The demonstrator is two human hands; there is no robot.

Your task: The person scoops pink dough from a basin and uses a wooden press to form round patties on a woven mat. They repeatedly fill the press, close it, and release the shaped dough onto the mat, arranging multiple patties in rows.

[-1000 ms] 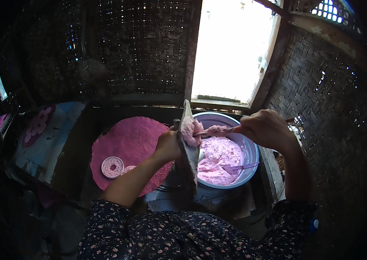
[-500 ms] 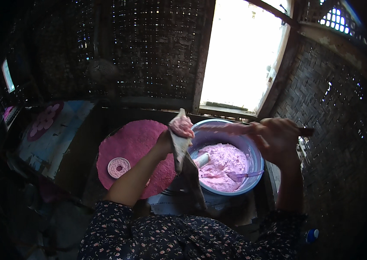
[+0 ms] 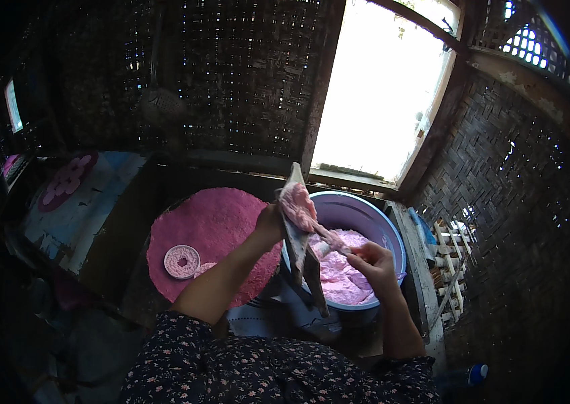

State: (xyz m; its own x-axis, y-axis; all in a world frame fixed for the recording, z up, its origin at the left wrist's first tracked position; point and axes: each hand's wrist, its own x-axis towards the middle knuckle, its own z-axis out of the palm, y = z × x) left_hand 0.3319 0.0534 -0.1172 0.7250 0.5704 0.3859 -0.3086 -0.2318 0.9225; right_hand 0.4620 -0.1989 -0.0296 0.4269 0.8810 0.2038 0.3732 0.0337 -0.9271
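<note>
My left hand (image 3: pixel 270 225) is closed on a greyish cloth (image 3: pixel 293 249), folded to a point at the top, which looks like a piping bag. A lump of pink dough (image 3: pixel 300 207) sits at its opening. My right hand (image 3: pixel 372 266) grips a dough-coated stick or spatula (image 3: pixel 331 238), whose far end touches the lump. Under both hands stands a blue-purple tub (image 3: pixel 393 232) with pink dough (image 3: pixel 344 286) inside. Left of the tub lies a round pink board (image 3: pixel 211 209), bearing a small round white-rimmed mould (image 3: pixel 182 262) with a ring of pink dough.
At the far left is a worn blue-white surface (image 3: pixel 113 188) with a dark pink round board (image 3: pixel 69 182) of pink rings. A bright window opening (image 3: pixel 379 94) is ahead. Woven walls (image 3: pixel 231 74) surround the place. A slatted rack (image 3: pixel 452 269) stands right of the tub.
My right hand has come down and left, bringing the coated stick against the dough at the cloth's opening. The cloth in my left hand has shifted slightly right.
</note>
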